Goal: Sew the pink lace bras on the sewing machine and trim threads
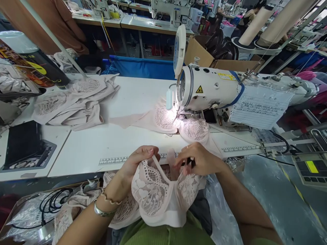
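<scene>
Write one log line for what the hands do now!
left hand: holds lace bra | right hand: pinches its strap | place: lap, before sewing machine

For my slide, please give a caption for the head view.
Both hands, left and right, hold a lace bra before a sewing machine on a white table.

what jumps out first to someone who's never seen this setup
The eye lands first on the pale pink lace bra held up at the near table edge, the left hand gripping its top and the right hand pinching its strap. Just beyond, the white sewing machine shines its lamp on another lace bra under the needle. A pile of the same garments lies at the table's far left.
</scene>
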### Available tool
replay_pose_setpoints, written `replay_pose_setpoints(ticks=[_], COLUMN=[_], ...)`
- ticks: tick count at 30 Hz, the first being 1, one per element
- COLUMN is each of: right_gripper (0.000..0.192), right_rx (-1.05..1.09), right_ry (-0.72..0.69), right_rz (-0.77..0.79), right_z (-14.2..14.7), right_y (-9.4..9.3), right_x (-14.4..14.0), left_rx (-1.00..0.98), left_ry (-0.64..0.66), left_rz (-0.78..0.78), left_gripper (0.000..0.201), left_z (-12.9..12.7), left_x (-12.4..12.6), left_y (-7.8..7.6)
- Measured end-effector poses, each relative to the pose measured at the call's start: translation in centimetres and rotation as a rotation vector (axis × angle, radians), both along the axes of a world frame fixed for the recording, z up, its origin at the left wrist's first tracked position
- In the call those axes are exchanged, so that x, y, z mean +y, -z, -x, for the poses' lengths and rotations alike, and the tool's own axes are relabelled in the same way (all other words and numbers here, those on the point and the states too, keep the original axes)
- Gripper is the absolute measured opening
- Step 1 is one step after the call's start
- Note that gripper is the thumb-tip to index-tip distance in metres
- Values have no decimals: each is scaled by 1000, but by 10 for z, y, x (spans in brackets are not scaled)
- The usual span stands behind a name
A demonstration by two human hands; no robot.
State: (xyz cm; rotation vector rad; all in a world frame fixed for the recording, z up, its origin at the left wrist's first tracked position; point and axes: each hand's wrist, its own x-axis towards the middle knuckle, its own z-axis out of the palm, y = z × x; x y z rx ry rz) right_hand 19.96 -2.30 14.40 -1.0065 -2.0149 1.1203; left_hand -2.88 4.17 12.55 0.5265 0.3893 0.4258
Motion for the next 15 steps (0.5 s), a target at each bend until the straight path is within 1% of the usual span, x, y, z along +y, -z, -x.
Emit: replay_pose_setpoints(ticks=[2, 3, 4, 5, 6, 7, 9, 10, 11, 12, 14, 15], right_gripper=[21, 24, 27, 31, 33, 36, 39, 39, 37, 33, 24, 21], right_rx=[0, 34, 73, 119, 173, 238, 375, 436, 473, 475, 408, 355], right_ry=[-150, -212, -255, -274, -275, -255, -147, -52, 56, 160, 330, 387], right_rz=[-40, -32, -7, 30, 78, 127, 189, 189, 181, 173, 148, 131], right_z=[8, 10, 11, 9, 6, 1, -8, -11, -13, -11, -4, 2], right_y=[-12, -16, -19, -21, -22, -22, -22, -22, -22, -23, -23, -23], right_x=[0, 0, -2, -4, -6, -10, -19, -24, -28, -32, -38, -39], left_rx=[33, 65, 110, 169, 238, 314, 456, 507, 536, 541, 517, 513], left_ry=[16, 21, 23, 8, -38, -131, -406, -514, -566, -544, -404, -357], left_rz=[-45, -92, -179, -314, -496, -713, -1136, -1295, -1412, -1502, -1635, -1693], left_gripper=[54, 53, 50, 45, 37, 28, 13, 7, 3, 3, 10, 15], left_z=[-6, -8, -10, -10, -9, -7, 0, 3, 6, 9, 9, 6], left_x=[5, 8, 12, 15, 18, 19, 15, 9, 2, -7, -25, -33], left_y=[-4, -6, -8, -11, -15, -20, -33, -39, -45, -50, -56, -56])
